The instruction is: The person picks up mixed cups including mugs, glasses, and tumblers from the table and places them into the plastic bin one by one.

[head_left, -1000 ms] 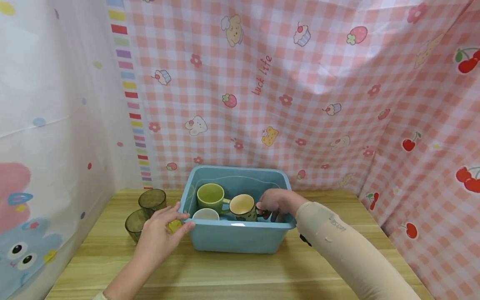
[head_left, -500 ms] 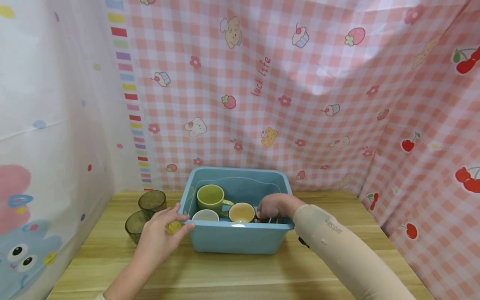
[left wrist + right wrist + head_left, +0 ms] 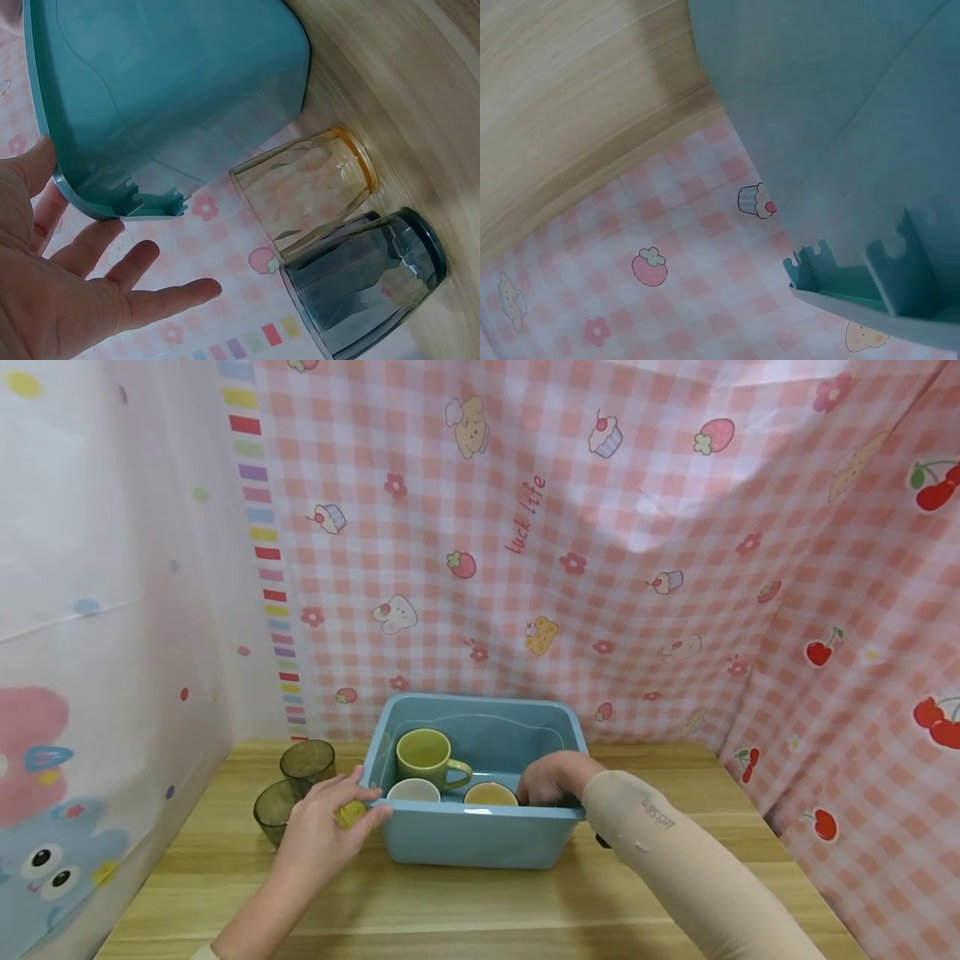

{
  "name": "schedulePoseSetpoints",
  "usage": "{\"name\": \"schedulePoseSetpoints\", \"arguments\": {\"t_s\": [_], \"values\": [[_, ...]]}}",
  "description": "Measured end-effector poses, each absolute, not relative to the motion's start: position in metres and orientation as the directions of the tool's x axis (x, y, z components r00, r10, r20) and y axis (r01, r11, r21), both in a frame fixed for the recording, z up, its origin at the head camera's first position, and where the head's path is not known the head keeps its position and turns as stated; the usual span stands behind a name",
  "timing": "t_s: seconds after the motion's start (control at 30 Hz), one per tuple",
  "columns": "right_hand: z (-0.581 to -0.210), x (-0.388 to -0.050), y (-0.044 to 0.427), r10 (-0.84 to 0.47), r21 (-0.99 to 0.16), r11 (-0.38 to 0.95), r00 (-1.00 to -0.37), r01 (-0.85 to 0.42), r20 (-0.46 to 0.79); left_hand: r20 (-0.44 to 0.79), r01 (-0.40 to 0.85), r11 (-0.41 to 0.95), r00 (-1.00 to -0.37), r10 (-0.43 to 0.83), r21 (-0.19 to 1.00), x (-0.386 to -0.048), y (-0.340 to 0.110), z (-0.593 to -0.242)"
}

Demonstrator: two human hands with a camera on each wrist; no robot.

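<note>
A blue plastic bin (image 3: 480, 835) stands on the wooden table. My left hand (image 3: 322, 822) touches its front left corner with thumb and fingertips; the left wrist view shows these fingers (image 3: 176, 296) straight and spread. My right hand (image 3: 555, 777) reaches inside the bin at the right, beside a cream-lined mug (image 3: 491, 794). It holds the mug's handle side, though the fingertips are hidden behind the front wall. A green mug (image 3: 423, 758) stands upright at the bin's back left, its handle pointing right. In front of it shows the rim of a white cup (image 3: 414, 790).
Two dark, see-through glasses stand left of the bin, the rear one (image 3: 307, 760) and the front one (image 3: 273, 810). A yellowish glass (image 3: 350, 814) sits partly behind my left hand. Checked cloth (image 3: 487, 527) hangs behind the table.
My right hand has lowered the cream-lined mug deeper into the bin, toward the front wall, so only its upper part shows. My left hand has stayed at the corner.
</note>
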State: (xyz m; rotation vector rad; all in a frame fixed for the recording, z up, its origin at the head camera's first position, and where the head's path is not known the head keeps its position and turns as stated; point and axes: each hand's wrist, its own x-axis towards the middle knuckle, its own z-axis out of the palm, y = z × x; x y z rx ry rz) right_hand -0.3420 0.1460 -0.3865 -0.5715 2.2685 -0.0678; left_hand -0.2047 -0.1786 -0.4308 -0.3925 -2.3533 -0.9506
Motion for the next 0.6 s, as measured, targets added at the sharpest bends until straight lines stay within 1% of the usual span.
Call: {"name": "schedulePoseSetpoints", "arguments": {"t_s": [0.23,0.37,0.47,0.6], "values": [[-0.3836,-0.3384,0.1445,-0.407,-0.232,0.907,-0.591,-0.352,-0.696,0.596,0.450,0.703,-0.802,0.045,0.551,-0.2051,-0.1778,-0.4308],[-0.3842,-0.3382,0.1450,-0.440,-0.253,0.891,-0.582,-0.377,-0.684,0.592,0.445,0.703,-0.805,0.042,0.555,-0.2041,-0.1785,-0.4302],[-0.3837,-0.3377,0.1451,-0.460,-0.248,0.878,-0.577,-0.409,-0.675,0.592,0.448,0.702,-0.805,0.046,0.554,-0.2034,-0.1786,-0.4296],[-0.3827,-0.3371,0.1450,-0.456,-0.240,0.879,-0.580,-0.413,-0.675,0.595,0.455,0.697,-0.802,0.052,0.554,-0.2037,-0.1775,-0.4285]]}}
